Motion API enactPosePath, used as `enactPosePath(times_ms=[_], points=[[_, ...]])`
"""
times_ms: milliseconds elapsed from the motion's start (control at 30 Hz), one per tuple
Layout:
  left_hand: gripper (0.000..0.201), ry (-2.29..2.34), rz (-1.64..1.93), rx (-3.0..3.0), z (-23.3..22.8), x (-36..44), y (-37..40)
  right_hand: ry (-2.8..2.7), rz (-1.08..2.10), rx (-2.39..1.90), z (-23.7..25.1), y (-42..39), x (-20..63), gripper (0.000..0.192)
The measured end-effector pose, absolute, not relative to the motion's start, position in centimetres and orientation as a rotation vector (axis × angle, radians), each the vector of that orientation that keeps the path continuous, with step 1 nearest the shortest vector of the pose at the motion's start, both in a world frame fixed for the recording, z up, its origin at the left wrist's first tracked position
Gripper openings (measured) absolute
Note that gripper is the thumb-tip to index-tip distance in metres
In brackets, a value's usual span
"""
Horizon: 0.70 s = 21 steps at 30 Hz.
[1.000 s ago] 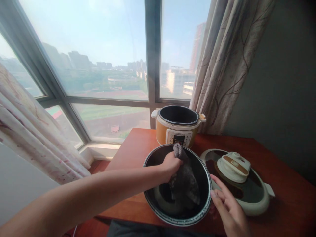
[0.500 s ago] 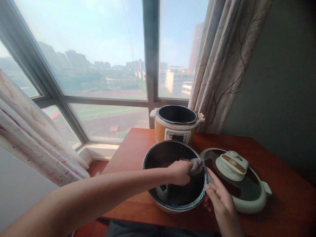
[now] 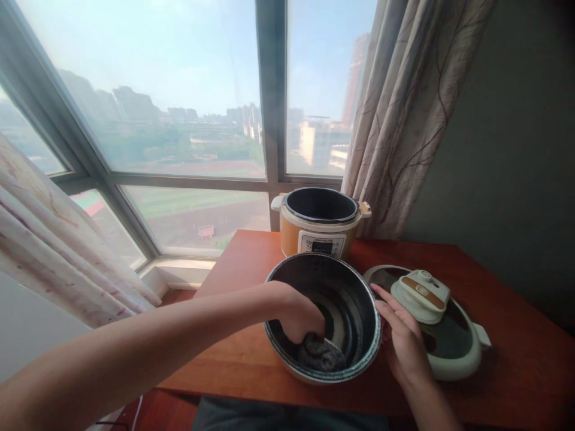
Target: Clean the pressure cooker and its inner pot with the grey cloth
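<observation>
A dark inner pot with a pale speckled rim tilts toward me at the front of the table. My left hand reaches inside, closed around a grey cloth that presses on the near part of the pot's inner wall. At the right side of the rim, my right hand grips the pot, fingers along its outside; some fingertips are hidden behind it. Directly behind the pot stands the pressure cooker body, yellow and white with a control panel. Its lid lies to the right of my right hand.
Everything stands on a reddish-brown wooden table. Large windows rise behind it, with a patterned curtain at the right and another curtain at the left. A cord hangs at the lower left.
My left hand has swept the cloth from the right inner wall to the near inner wall. The pot has turned slightly, and my right hand has shifted a little along its rim.
</observation>
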State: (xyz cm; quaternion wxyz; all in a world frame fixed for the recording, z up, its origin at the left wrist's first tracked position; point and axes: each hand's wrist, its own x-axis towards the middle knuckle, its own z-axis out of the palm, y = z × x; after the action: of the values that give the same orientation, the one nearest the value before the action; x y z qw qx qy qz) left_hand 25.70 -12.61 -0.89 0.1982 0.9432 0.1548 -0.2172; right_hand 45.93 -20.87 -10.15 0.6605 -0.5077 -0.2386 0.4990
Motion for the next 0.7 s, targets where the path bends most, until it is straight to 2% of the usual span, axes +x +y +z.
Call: enactPosePath(times_ms=[100,267,500,600,700], points=[[0.03,0.184,-0.834,2.664,-1.0,25.7,-12.7,-0.535,1.135,-1.136,-10.3,-20.8,45.8,0.069],[0.026,0.174,-0.751,2.728,-1.8,26.2,-12.9,-0.577,1.101,-1.154,-10.6,-21.0,45.7,0.065],[0.023,0.464,-0.356,2.565,-2.6,27.9,-13.0,-0.622,1.067,-1.182,-10.6,-20.6,45.7,0.064],[0.017,0.755,-0.101,2.28,-3.0,28.9,-12.6,-0.629,1.084,-1.167,-10.6,-20.4,45.7,0.064],[0.019,1.065,0.191,1.862,-4.1,29.5,-11.8,-0.63,1.104,-1.162,-10.7,-20.3,45.8,0.062]])
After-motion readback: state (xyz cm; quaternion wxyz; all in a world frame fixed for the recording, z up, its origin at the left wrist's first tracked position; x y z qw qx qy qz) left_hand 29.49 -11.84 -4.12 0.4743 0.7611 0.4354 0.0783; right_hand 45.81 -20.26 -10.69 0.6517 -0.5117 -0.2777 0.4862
